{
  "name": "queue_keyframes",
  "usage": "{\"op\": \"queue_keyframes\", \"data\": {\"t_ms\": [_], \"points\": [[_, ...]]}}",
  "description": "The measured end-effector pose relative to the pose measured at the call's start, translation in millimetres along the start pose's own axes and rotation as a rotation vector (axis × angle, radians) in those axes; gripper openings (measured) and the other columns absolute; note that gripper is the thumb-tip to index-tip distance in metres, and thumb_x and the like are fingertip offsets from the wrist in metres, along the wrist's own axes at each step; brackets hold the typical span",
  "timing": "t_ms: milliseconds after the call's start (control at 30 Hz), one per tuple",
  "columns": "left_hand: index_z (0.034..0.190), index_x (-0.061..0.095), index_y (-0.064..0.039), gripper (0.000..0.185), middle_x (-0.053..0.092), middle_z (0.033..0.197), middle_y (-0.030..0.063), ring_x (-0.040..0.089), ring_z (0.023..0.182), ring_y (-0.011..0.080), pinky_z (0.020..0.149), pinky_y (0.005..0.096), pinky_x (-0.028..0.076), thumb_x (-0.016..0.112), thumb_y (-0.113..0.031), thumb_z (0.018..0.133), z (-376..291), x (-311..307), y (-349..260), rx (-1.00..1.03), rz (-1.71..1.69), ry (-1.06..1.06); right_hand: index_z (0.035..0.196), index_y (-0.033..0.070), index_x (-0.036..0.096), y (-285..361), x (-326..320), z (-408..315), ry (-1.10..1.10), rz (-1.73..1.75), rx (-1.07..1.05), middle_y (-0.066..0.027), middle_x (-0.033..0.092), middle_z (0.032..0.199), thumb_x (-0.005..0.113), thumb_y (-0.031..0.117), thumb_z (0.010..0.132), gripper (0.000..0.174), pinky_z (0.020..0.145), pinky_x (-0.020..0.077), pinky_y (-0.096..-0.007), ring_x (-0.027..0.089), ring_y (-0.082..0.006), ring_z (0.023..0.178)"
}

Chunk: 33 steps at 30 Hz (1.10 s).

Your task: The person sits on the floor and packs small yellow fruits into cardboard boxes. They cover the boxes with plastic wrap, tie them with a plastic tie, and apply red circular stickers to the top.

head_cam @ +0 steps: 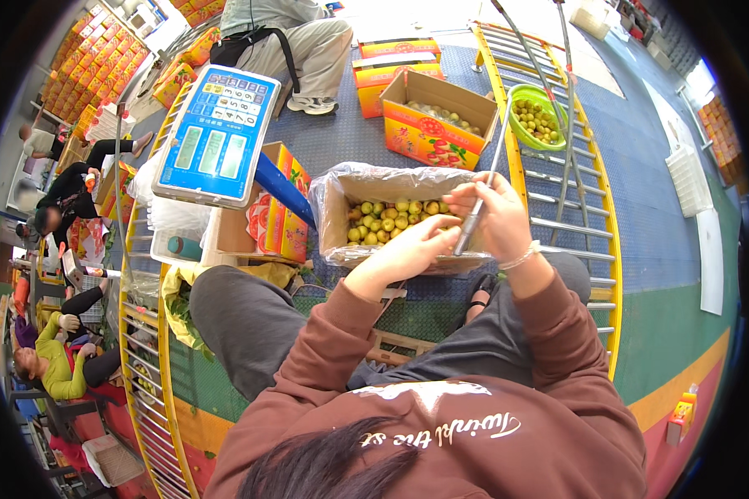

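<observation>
A cardboard box point(331, 218) lined with clear plastic stands before me, part filled with yellow-green and brownish round fruit point(381, 221), probably jujubes. My left hand point(421, 246) is over its near side, fingers bent and slightly apart, with nothing visible in them. My right hand point(499, 215) is raised above the box's right end, fingers curled toward the left hand. A slim metal rod point(472, 224) with a dark lower end crosses the right hand. Whether the fingers grip it cannot be told.
A blue weighing-scale display point(215, 137) on a post rises left of the box. Roller conveyors with yellow frames point(605, 187) run on both sides. A green basket of fruit point(540, 118) sits on the right one. Another fruit carton point(434, 134) stands beyond; a seated person point(312, 56) is ahead.
</observation>
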<state>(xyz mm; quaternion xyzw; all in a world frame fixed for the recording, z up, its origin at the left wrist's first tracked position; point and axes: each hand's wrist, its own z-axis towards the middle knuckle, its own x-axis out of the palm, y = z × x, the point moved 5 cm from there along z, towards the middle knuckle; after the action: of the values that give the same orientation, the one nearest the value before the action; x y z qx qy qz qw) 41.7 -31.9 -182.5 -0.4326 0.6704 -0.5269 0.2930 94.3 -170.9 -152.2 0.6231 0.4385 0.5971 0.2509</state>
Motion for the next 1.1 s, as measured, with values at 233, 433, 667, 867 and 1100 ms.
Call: {"op": "queue_keyframes", "data": {"t_ms": [233, 433, 667, 867, 1100], "points": [[0.097, 0.051, -0.008, 0.023, 0.042, 0.066, -0.0053, 0.037, 0.054, 0.0042, 0.047, 0.0211, 0.03, 0.048, -0.031, 0.099, -12.4, 1.8, -5.8, -0.101, -0.31, 0.016, 0.107, 0.005, 0.048, -22.8, 31.1, 10.0, 0.18, -0.069, 0.037, -0.0171, 0.067, 0.094, 0.046, 0.016, 0.1, 0.013, 0.086, 0.0537, -0.0371, 0.067, -0.0259, 0.095], [0.085, 0.045, -0.012, 0.023, 0.037, 0.063, -0.0051, 0.029, 0.051, 0.0049, 0.045, 0.0209, 0.022, 0.043, -0.027, 0.102, -18.7, -22.0, -0.2, -0.081, -0.452, 0.14, 0.12, 0.002, 0.053, -46.6, 52.0, 19.3, 0.492, -0.083, 0.191, -0.0155, 0.068, 0.098, 0.048, 0.021, 0.099, 0.028, 0.087, 0.0517, -0.0341, 0.066, -0.0234, 0.097], [0.083, 0.049, -0.007, 0.023, 0.051, 0.065, 0.0005, 0.049, 0.061, 0.0105, 0.059, 0.0235, 0.039, 0.045, -0.023, 0.1, -21.8, -32.3, 20.5, -0.056, -0.308, 0.256, 0.114, -0.001, 0.06, -71.9, 57.7, 23.2, 0.598, -0.275, 0.349, -0.0144, 0.068, 0.104, 0.046, 0.029, 0.099, 0.035, 0.09, 0.0494, -0.0332, 0.064, -0.0183, 0.096], [0.078, 0.044, -0.01, 0.025, 0.043, 0.057, 0.0011, 0.044, 0.051, 0.0135, 0.049, 0.0252, 0.035, 0.045, -0.025, 0.098, -42.0, -27.2, 31.3, -0.184, -0.721, 0.259, 0.114, -0.005, 0.059, -96.0, 69.8, 18.1, 0.709, -0.24, 0.452, -0.0217, 0.064, 0.109, 0.048, 0.041, 0.097, 0.051, 0.093, 0.0494, -0.0391, 0.063, -0.0273, 0.103], [0.073, 0.039, -0.013, 0.031, 0.032, 0.051, -0.0015, 0.034, 0.045, 0.013, 0.046, 0.025, 0.027, 0.044, -0.029, 0.098, -44.3, -20.3, 22.3, -0.13, -1.066, 0.359, 0.114, -0.007, 0.06, -96.7, 85.7, 13.4, 0.89, -0.243, 0.545, -0.0238, 0.063, 0.114, 0.05, 0.059, 0.089, 0.071, 0.097, 0.0462, -0.0386, 0.061, -0.0307, 0.108]]}}
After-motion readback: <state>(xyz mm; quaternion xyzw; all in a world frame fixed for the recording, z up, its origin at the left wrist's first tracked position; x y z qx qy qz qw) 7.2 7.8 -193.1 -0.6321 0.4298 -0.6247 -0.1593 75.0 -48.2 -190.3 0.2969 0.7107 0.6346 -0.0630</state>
